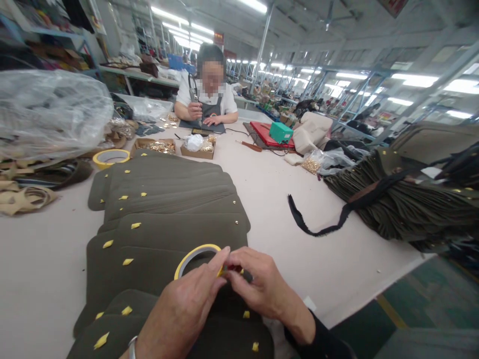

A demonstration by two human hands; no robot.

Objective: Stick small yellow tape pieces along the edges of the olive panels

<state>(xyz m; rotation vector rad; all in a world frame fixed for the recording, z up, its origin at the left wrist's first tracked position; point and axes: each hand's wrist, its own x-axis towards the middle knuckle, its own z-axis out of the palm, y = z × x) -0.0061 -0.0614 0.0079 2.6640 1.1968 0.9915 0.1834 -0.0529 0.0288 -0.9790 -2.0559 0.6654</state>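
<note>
My left hand (pixel 187 304) is closed round a roll of yellow tape (pixel 184 264), which stands tilted above the dark olive fabric pieces (pixel 172 229). My right hand (pixel 258 279) is closed in a pinch right beside the roll, its fingertips meeting those of the left. A small reddish bit shows between the fingers, but what the right hand grips is mostly hidden. The olive pieces lie overlapped in a fanned row. Short strips of yellow tape (pixel 127 262) stick to them in several places, and small gold studs (pixel 236 222) show near the right edge.
Another roll of yellow tape (pixel 111 157) lies beyond the pieces, near boxes of gold hardware (pixel 155 145). Across the table (pixel 269 199) a co-worker (pixel 205 94) holds a tool. A stack of olive pieces (pixel 392 199) with a black strap (pixel 322 232) lies at right; a plastic bag (pixel 52 112) bulges at left.
</note>
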